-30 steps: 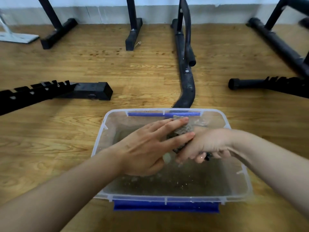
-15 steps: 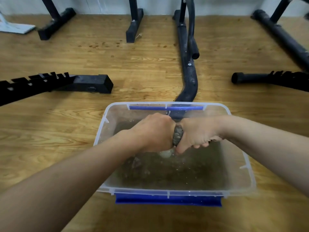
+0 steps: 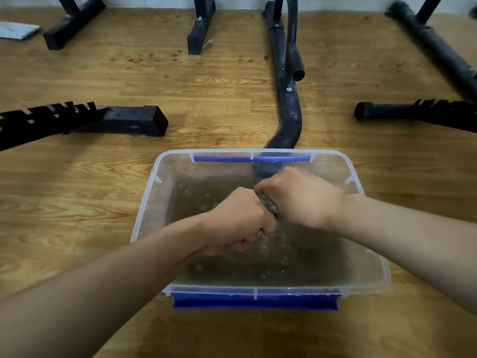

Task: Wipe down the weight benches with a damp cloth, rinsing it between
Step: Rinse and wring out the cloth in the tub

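Note:
A clear plastic tub (image 3: 144, 218) with blue clip handles sits on the wooden floor and holds murky brown water. Over the water both my fists are wrapped round a dark grey cloth (image 3: 268, 205), of which only a narrow band shows between them. My left hand (image 3: 237, 223) grips the near end, knuckles up. My right hand (image 3: 299, 200) grips the far end, a little higher and further back. Most of the cloth is hidden inside the two fists.
Black bench and rack legs lie on the floor around the tub: a notched bar (image 3: 77, 120) at left, a curved tube (image 3: 287, 109) just behind the tub, another notched bar (image 3: 418, 112) at right, more feet (image 3: 200, 29) along the back wall.
A second ago my left hand lay flat with straight fingers on the cloth. It has since closed round it, and both fists have twisted, the right one rising and moving back.

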